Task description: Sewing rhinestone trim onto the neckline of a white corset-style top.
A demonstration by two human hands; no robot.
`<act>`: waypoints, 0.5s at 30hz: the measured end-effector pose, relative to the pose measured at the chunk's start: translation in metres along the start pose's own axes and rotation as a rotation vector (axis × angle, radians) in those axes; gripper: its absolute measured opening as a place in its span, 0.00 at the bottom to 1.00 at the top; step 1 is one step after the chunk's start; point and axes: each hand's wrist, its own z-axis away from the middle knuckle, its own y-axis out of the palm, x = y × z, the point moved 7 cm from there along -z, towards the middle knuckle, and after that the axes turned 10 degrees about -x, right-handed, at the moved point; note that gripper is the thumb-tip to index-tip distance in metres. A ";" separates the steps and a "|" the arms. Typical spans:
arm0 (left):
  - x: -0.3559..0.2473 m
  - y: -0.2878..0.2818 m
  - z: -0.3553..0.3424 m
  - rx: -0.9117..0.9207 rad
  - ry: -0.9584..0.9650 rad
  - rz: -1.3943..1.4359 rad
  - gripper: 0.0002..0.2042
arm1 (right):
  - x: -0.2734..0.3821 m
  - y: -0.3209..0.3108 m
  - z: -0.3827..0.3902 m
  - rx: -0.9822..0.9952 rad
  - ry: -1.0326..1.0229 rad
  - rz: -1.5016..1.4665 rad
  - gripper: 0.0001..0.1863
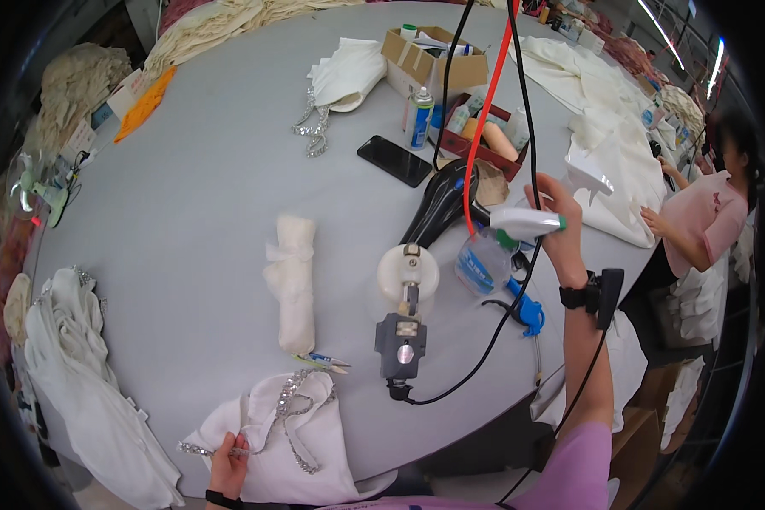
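My left hand (229,463) pinches a strand of silver rhinestone trim (289,391) on a folded white garment (306,438) at the near edge. My right hand (561,225) is closed on a spray bottle (484,263) with a white and green trigger head (518,221); its fingers are partly behind the head. Left of it are a grey handheld steam or spray device (399,344) on a white tank (391,276) and a black hair dryer (438,204). A blue air gun (527,306) lies under the bottle. Small snips (323,361) rest by a rolled white cloth (291,280).
On the curved grey table (170,255) are a phone (393,160), an aerosol can (421,119), boxes of bottles (497,140) and garments (89,382). A red hose (495,72) and black cords hang down. A co-worker (701,225) stands at the right.
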 end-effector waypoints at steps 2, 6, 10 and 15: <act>-0.002 0.000 -0.002 0.003 -0.004 -0.004 0.06 | -0.008 0.016 -0.012 0.064 0.211 -0.042 0.18; 0.001 -0.004 -0.007 -0.025 -0.010 -0.022 0.05 | -0.055 0.052 -0.030 0.106 0.354 -0.131 0.20; 0.005 -0.017 -0.023 -0.038 -0.003 -0.046 0.04 | -0.078 0.085 -0.035 0.078 0.135 0.025 0.15; 0.006 -0.023 -0.031 0.206 -0.069 -0.126 0.09 | -0.100 0.124 -0.029 0.082 -0.144 0.294 0.14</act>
